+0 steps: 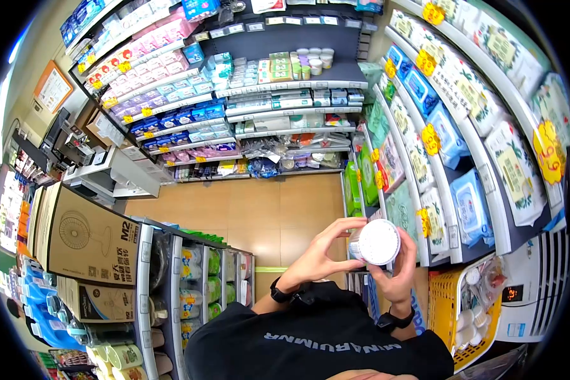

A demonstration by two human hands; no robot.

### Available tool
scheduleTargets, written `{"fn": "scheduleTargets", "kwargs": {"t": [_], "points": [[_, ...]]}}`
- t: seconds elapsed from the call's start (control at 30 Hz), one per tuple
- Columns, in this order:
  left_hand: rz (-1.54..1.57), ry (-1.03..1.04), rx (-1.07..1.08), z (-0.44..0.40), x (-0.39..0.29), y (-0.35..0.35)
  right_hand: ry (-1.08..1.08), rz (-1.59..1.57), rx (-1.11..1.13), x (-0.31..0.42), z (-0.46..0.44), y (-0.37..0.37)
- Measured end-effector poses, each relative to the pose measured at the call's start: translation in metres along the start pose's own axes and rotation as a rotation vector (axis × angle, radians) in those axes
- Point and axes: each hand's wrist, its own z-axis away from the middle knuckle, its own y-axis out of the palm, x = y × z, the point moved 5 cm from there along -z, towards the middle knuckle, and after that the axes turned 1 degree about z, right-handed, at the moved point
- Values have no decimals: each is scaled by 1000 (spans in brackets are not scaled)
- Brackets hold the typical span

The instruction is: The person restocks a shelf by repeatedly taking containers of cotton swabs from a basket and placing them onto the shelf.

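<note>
A round tub (379,242) with a white ridged lid is held up in front of my chest, its lid facing the camera. My left hand (321,251) grips it from the left, thumb and fingers closed against its side. From the right and below, my right hand (396,278) is curled round the same tub. The side of the tub is mostly hidden, so I cannot tell its contents. Similar small lidded tubs (323,58) stand on the back shelf.
A yellow basket (444,310) holding white tubs and plastic-wrapped goods stands at lower right, beside a white appliance (538,291). Shelves of wipes (472,206) run along the right. Fan cartons (94,237) sit on a shelf at left. Tiled floor (253,212) lies ahead.
</note>
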Motion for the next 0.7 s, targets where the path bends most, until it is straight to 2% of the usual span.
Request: {"fn": "scheduleTargets", "kwargs": {"t": [0.1, 0.3, 0.5, 0.7], "points": [[-63, 17, -43, 3, 0, -34, 14, -24, -14, -5, -14, 30], [-116, 15, 6, 0, 6, -84, 14, 22, -37, -13, -30, 72], [-78, 26, 40, -9, 15, -110, 53, 48, -107, -15, -43, 95], [-39, -25, 42, -24, 34, -121, 127, 88, -63, -24, -64, 104]]}}
